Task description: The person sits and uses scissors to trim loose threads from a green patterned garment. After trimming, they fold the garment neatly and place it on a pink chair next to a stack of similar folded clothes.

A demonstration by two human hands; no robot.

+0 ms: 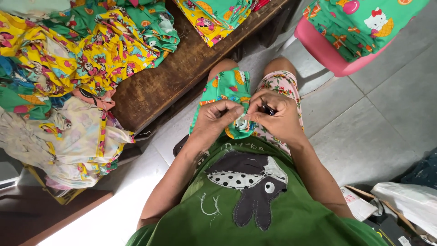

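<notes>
Overhead, a wooden bench (168, 82) piled with printed garments (86, 50) stands to the left of a seated person in a green shirt (255, 205). Across the lap lies a green patterned cloth (223, 93); the left hand (216, 119) pinches its gathered edge, fingers together. Touching it, the right hand (275, 116) is closed on a small dark tool (268, 110), kind unclear.
</notes>
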